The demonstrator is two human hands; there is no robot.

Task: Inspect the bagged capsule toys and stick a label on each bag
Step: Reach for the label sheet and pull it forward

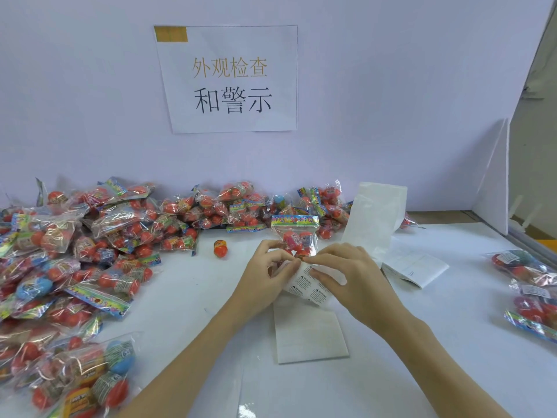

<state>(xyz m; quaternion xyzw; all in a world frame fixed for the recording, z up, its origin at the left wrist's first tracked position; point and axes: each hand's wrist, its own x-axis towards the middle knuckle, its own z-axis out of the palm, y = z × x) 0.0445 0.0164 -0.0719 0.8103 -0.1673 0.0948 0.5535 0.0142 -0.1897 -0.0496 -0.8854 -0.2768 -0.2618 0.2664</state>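
I hold one bag of capsule toys [297,236] upright at the table's [422,342] centre. My left hand [265,276] grips its base while my right hand [346,276] pinches the label sheet [313,286], so I can peel a label right beside the bag.

Bright even light, faint shadows, bag glare, soft warped edges

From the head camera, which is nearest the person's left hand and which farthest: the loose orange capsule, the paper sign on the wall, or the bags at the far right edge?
Measured from the left hand:
1. Loose orange capsule, on the table just left of the hand.
2. Bags at the right edge, across the table beyond the right hand.
3. Paper sign, up on the back wall.
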